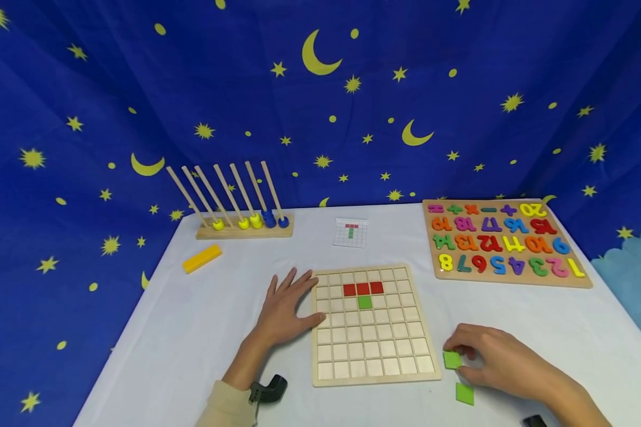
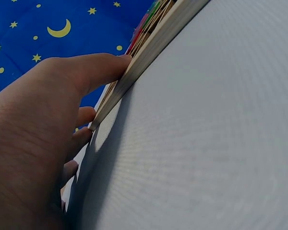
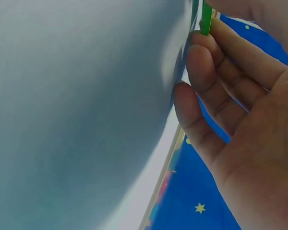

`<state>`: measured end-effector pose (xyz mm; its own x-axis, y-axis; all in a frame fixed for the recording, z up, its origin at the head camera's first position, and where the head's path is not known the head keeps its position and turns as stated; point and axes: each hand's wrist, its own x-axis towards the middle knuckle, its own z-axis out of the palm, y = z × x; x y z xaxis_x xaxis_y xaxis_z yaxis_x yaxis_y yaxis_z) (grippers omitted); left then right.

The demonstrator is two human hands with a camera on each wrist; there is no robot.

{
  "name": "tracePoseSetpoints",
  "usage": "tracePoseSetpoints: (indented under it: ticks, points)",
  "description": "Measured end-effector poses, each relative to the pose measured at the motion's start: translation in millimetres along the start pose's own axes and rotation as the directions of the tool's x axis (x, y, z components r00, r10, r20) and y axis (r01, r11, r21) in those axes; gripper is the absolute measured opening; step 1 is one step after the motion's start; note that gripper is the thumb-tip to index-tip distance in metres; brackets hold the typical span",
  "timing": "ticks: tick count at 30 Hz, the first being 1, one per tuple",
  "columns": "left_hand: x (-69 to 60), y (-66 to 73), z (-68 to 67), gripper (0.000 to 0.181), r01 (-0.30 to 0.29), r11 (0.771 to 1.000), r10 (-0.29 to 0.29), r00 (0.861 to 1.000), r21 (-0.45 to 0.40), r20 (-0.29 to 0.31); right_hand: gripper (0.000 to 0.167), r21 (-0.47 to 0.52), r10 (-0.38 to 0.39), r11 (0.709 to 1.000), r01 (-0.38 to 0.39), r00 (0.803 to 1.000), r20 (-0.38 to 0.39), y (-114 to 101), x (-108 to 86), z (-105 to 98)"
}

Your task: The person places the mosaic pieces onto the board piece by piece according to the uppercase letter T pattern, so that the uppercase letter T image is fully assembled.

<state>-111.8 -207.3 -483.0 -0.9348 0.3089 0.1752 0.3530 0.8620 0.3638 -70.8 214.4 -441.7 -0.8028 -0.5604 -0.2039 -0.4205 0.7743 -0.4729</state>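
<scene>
A wooden grid board (image 1: 376, 332) lies flat on the white table, with three red tiles (image 1: 363, 289) in a row and one green tile (image 1: 365, 302) below the middle one. My left hand (image 1: 283, 311) rests at the board's left edge, fingers spread and thumb touching the rim; the left wrist view shows thumb and fingertips against that side (image 2: 151, 52). To the right of the board, my right hand (image 1: 494, 359) pinches a green square tile (image 1: 451, 360) between thumb and fingers. Another green tile (image 1: 465, 394) lies on the table just below that hand.
Behind the board lies a small pattern card (image 1: 351, 233). A bead abacus (image 1: 244, 230) with upright pegs stands at back left, near a yellow block (image 1: 202, 258). The number puzzle board (image 1: 504, 243) lies at back right. A starry blue curtain (image 1: 256, 107) hangs behind the table.
</scene>
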Motion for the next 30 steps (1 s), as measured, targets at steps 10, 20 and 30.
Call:
tracePoseSetpoints:
  ticks: [10,20,30]
  points:
    - [0.3,0.1,-0.3,0.081,0.000,1.000,0.000,1.000,0.011,-0.001,0.029,0.053,-0.012,0.999,0.012,1.000,0.007,-0.4,4.5,-8.5]
    - [0.0,-1.0,2.4,0.083,0.002,1.000,-0.002,1.000,0.016,0.002,0.030,0.034,-0.064,0.997,0.066,0.997,-0.048,-4.3,15.1,-9.6]
    - [-0.2,-0.3,1.0,0.081,-0.001,1.000,0.001,1.000,0.009,-0.005,0.028,0.015,-0.135,0.990,0.137,0.988,-0.077,-9.6,30.8,-11.0]
